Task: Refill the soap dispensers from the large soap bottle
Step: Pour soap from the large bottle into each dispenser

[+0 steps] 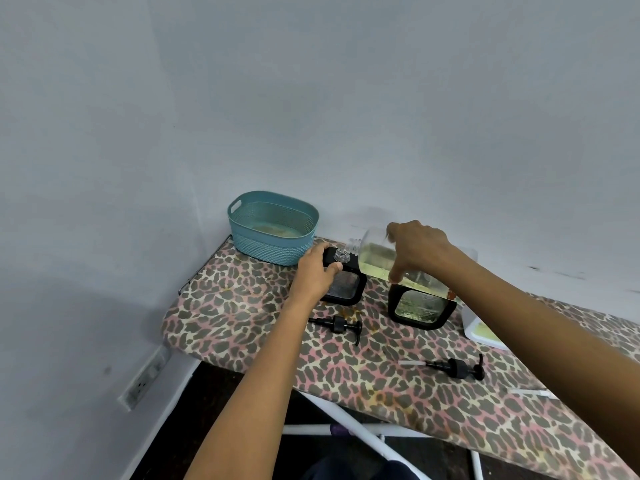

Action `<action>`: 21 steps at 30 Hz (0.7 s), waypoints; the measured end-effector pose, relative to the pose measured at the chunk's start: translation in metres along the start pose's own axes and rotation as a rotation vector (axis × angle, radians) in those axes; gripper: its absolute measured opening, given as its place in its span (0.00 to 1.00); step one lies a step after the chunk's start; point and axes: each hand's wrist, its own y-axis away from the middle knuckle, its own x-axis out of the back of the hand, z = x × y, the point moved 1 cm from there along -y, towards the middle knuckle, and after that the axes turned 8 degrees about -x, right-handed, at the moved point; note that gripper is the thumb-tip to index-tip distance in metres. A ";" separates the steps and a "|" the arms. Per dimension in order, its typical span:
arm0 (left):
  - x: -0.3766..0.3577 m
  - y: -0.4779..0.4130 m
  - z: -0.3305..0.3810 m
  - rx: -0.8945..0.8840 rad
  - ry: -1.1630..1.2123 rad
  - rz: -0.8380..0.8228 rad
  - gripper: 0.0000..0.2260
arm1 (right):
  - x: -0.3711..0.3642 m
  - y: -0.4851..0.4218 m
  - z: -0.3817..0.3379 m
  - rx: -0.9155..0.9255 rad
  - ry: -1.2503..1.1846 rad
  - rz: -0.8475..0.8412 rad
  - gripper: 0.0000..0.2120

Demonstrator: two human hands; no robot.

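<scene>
No legible text, brand or number on large soap bottle [376, 259], soap dispenser [344, 289] or elsewhere.

1. large soap bottle [375, 259]: clear, yellowish liquid, tipped sideways, neck over item 2.
2. first dispenser [346, 289]: black-framed, uncapped, just right of basket [273, 233].
3. second dispenser [420, 308]: farther right, upright.

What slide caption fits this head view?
Right hand tilts the large soap bottle toward an open dispenser steadied by the left hand.
</scene>
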 end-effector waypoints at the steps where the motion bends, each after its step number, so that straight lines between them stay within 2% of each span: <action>1: 0.000 0.000 0.000 0.000 0.000 0.001 0.21 | 0.000 0.000 0.000 0.001 -0.001 0.001 0.37; 21: 0.001 0.001 0.003 0.016 0.011 -0.001 0.22 | 0.000 0.000 0.001 0.013 0.006 -0.001 0.37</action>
